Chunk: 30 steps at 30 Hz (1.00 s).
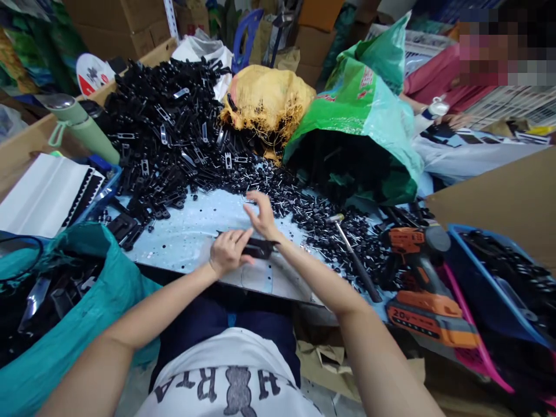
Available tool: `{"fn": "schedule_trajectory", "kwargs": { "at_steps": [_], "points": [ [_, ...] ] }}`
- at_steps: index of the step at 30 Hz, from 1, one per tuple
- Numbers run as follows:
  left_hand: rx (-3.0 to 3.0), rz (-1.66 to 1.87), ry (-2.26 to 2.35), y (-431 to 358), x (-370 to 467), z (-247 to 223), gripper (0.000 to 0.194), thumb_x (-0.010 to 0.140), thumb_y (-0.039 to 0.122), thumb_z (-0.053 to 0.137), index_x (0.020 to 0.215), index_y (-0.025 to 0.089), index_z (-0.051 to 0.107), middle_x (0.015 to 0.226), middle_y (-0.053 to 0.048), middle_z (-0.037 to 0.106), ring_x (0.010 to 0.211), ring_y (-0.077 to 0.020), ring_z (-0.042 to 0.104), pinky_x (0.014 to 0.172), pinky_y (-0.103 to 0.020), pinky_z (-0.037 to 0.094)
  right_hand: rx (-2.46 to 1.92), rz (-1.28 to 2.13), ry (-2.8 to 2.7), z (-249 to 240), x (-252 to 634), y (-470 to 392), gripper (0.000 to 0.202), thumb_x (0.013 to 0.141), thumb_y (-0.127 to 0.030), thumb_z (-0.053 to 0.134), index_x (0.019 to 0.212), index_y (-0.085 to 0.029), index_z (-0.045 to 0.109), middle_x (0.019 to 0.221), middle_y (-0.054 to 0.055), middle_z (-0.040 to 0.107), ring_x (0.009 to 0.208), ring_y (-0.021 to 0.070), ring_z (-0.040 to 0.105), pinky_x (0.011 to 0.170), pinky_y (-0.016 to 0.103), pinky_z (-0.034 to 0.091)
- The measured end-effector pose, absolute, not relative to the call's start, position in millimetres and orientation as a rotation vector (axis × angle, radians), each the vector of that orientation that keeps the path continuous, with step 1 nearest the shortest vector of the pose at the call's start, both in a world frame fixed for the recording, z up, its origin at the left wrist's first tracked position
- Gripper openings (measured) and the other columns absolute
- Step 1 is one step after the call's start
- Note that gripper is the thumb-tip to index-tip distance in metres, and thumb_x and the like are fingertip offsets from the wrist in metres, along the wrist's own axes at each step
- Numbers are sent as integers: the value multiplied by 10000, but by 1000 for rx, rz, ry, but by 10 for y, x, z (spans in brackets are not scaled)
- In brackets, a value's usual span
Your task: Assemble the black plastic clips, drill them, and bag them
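At the near edge of the blue-covered table, my left hand [228, 252] is closed over a long black part [259, 249], its fingers on top and the thumb alongside. The part's far end lies under my right wrist, and motion blurs its outline. My right hand [263, 217] is raised beyond it with fingers apart and slightly curled, and I see nothing in them. Just past its fingertips lies a heap of small black and silver pins [278, 188]. Behind my left hand, a large pile of black metal parts [160, 127] covers the table's back left.
A hammer [356, 260] and an orange cordless drill [419, 278] lie right. Beyond stand an open green sack [339, 110] and a yellow sack [271, 98]. A teal bag [108, 278] and green bottle [82, 124] are left, a blue bin [490, 289] right. A person [456, 75] sits back right.
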<state>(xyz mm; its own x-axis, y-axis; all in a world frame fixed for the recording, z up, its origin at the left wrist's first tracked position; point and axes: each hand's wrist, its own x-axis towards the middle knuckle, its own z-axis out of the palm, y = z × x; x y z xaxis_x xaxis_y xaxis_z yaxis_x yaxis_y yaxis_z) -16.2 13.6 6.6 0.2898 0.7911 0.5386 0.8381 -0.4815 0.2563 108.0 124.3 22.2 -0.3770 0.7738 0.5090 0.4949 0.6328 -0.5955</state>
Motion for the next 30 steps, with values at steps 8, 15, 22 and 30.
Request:
{"fn": "schedule_trajectory", "kwargs": {
  "at_steps": [8, 15, 22, 30],
  "points": [
    [-2379, -469, -1874, 933, -321, -45, 636, 848, 585, 361, 1201, 79, 513, 985, -169, 603, 955, -283, 523, 818, -391, 395, -1556, 336, -2120, 473, 778, 3162, 296, 885, -237, 404, 1133, -127, 522, 1156, 143, 561, 1111, 240, 460, 957, 375, 337],
    [-1935, -756, -2304, 1778, -616, 326, 409, 898, 412, 389, 1106, 86, 523, 1075, -142, 577, 1016, -256, 494, 852, -335, 394, -1851, 728, -1765, 213, 654, 3780, 289, 735, -299, 655, 928, -89, 608, 926, 130, 651, 887, 221, 601, 816, 339, 447],
    [-1875, -718, -2523, 2692, -526, 445, 370, 869, 339, 454, 1091, 47, 503, 1039, -192, 601, 1044, -291, 504, 840, -361, 410, -1745, 689, -1624, 233, 999, 3483, 455, 701, -371, 671, 1064, -107, 599, 998, 105, 652, 926, 191, 607, 851, 319, 460],
    [-2195, -911, -2003, 1564, -494, 591, 386, 909, 288, 379, 1250, 119, 441, 1129, -131, 582, 1038, -248, 499, 890, -366, 379, -1221, 1053, -1668, 246, 2097, 1856, 626, 624, -482, 721, 1147, -170, 577, 1070, 89, 641, 982, 210, 595, 894, 382, 461]
  ]
}}
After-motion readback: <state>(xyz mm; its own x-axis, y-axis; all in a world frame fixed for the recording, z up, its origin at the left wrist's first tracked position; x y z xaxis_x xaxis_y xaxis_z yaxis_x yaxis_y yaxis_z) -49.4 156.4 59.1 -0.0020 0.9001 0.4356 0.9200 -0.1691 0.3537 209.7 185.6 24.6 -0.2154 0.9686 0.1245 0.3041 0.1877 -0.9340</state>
